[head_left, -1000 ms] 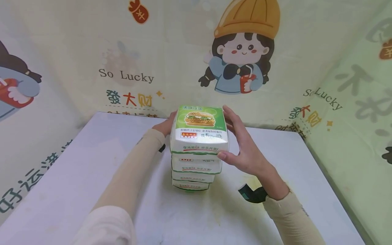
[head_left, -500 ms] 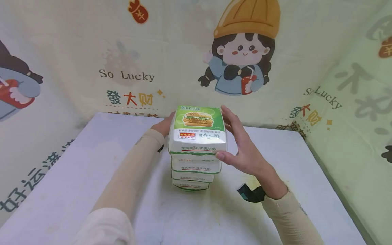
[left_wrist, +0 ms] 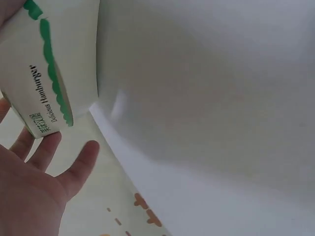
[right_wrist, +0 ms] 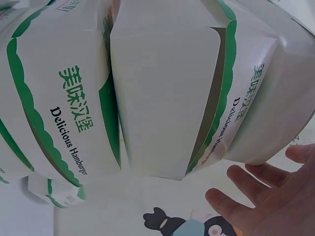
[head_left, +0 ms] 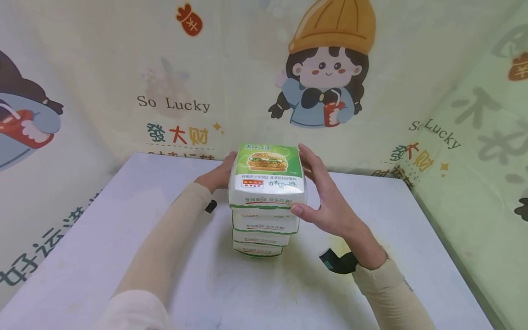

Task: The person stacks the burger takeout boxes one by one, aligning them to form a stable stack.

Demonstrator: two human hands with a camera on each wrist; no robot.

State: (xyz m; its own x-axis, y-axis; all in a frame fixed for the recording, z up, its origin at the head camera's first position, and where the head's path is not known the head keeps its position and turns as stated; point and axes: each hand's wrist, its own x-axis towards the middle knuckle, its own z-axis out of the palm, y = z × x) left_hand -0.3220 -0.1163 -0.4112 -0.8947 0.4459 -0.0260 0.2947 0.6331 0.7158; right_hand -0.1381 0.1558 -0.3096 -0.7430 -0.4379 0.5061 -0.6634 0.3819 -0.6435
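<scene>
Several white-and-green paper burger boxes stand stacked on the table, with the top box (head_left: 268,176) showing a burger picture on its lid. My right hand (head_left: 330,206) holds this top box by its right side, thumb at the lower front corner and fingers around toward the back. In the right wrist view several fingers (right_wrist: 246,182) lie spread along the box's far edge. My left hand (head_left: 216,176) is at the left rear of the top box, its fingertips partly hidden. The left wrist view has relaxed, spread fingers (left_wrist: 47,150) close to a burger box (left_wrist: 49,73).
The white table (head_left: 165,275) carries the stack, with table edges at left, back and right. A printed cloth wall (head_left: 231,68) rises close behind. Part of a small white-and-green box (right_wrist: 56,191) shows past the stack in the right wrist view.
The top box has shifted slightly left, and the right thumb moved along with it. My left hand and forearm have drawn a little left, away from the box's side.
</scene>
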